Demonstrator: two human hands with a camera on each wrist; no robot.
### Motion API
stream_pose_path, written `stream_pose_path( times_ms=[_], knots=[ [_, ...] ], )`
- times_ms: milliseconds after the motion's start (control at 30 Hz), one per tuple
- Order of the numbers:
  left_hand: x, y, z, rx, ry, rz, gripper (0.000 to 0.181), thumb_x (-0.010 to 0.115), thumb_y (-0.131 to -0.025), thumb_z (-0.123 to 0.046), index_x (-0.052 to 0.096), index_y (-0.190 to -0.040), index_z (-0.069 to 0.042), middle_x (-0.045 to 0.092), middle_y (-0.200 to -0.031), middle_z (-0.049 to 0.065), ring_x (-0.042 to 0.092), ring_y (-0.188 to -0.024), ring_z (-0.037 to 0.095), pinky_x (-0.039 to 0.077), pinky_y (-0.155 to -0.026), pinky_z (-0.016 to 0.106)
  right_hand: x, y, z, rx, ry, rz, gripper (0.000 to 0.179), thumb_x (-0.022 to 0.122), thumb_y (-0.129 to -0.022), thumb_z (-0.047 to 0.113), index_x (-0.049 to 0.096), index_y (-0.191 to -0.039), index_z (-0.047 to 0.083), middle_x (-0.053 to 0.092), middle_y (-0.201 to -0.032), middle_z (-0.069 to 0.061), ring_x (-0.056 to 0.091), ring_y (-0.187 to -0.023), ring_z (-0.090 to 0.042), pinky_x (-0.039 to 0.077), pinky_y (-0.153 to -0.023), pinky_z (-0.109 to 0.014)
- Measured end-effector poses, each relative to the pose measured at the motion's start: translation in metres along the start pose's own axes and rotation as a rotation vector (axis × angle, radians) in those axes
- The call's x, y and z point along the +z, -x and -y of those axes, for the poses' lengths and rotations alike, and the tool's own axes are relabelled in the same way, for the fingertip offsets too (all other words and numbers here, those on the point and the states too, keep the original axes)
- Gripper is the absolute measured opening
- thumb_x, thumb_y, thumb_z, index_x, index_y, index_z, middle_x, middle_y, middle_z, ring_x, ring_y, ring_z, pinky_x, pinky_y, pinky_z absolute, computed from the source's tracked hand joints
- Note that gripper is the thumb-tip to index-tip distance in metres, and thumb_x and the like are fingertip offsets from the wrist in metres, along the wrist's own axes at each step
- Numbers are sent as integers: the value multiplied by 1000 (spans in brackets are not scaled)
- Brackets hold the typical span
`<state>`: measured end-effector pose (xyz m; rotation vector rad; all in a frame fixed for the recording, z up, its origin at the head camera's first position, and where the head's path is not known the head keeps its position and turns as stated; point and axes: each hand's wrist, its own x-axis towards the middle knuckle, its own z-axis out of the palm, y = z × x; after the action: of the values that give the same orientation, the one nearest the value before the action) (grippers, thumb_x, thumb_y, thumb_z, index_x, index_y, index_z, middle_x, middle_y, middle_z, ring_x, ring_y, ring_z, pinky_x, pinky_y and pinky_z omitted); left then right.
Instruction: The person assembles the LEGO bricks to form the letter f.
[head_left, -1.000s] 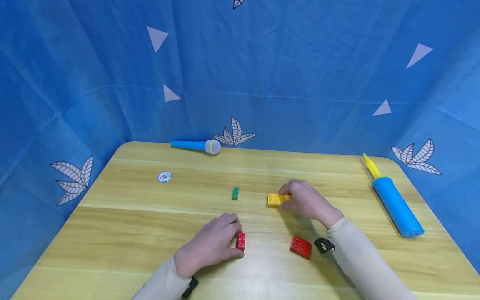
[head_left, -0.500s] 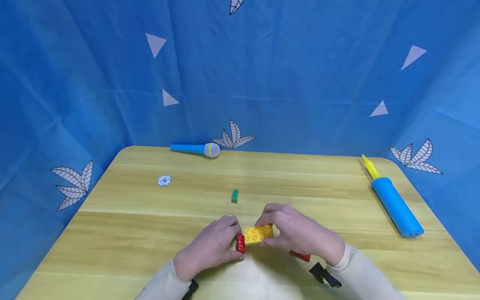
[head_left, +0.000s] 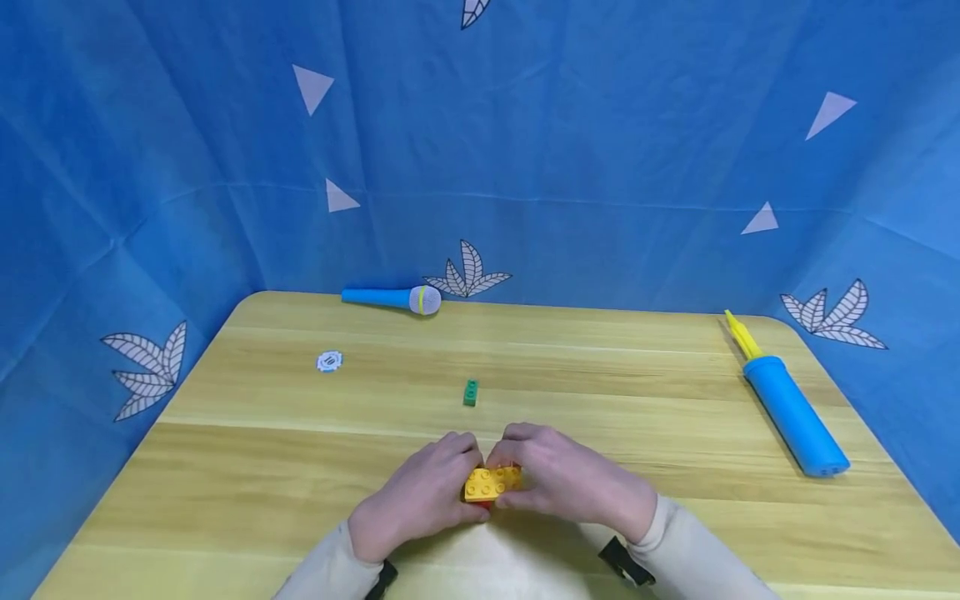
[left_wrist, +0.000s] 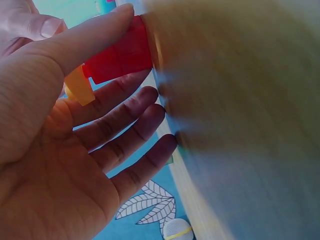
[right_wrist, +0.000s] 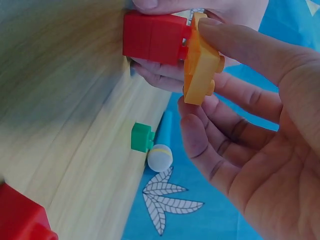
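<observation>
My left hand (head_left: 420, 500) pinches a red toy brick (left_wrist: 120, 52) between thumb and fingers, down at the tabletop. In the right wrist view that red brick's studs meet the underside of a yellow toy brick (right_wrist: 201, 70), which sits slightly tilted against them. The yellow brick is gripped at its right end by thumb and fingers of my right hand (head_left: 577, 483). From the head view, the yellow brick covers most of the red one. A second red brick (right_wrist: 22, 217) shows at the lower left of the right wrist view; my right hand hides it from the head camera.
A small green brick (head_left: 470, 392) lies beyond the hands. Farther back are a blue toy microphone (head_left: 382, 297) and, to the left, a white-and-blue poker chip (head_left: 329, 361). At the right lies a blue hand pump (head_left: 795, 417) with a yellow nozzle. Blue cloth surrounds the table.
My right hand has brought the yellow brick left and toward me, from the table onto the top of the red brick. The left hand has stayed in place, holding the red brick.
</observation>
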<state>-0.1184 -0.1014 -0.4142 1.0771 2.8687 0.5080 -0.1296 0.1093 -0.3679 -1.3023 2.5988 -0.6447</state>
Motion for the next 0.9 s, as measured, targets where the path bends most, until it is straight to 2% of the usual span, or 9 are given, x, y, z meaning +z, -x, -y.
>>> stream_pose_path(
  times_ms=[267, 600, 900],
  knots=[
    [-1, 0, 0, -7, 2, 2, 42, 85, -75, -40, 63, -99, -13, 49, -91, -9, 45, -81, 9, 44, -67, 20, 3, -2, 1, -28, 13, -15, 33, 82, -81, 20, 70, -111, 15, 60, -103, 7, 54, -88, -5, 49, -79, -21],
    [-3, 0, -1, -18, 0, -1, 44, 86, -74, -41, 64, -99, -13, 50, -90, -8, 45, -80, 9, 45, -67, 21, 5, -4, 2, -9, 34, -5, 33, 82, -81, 20, 70, -111, 15, 59, -102, 6, 53, -85, -7, 49, -77, -21],
    [-2, 0, -1, 2, -5, -15, 43, 86, -74, -39, 64, -99, -13, 50, -91, -8, 46, -80, 10, 45, -67, 21, 7, -3, 2, -10, 40, -11, 29, 83, -81, 18, 69, -106, 17, 56, -96, 7, 51, -81, -8, 47, -72, -20]
  ],
)
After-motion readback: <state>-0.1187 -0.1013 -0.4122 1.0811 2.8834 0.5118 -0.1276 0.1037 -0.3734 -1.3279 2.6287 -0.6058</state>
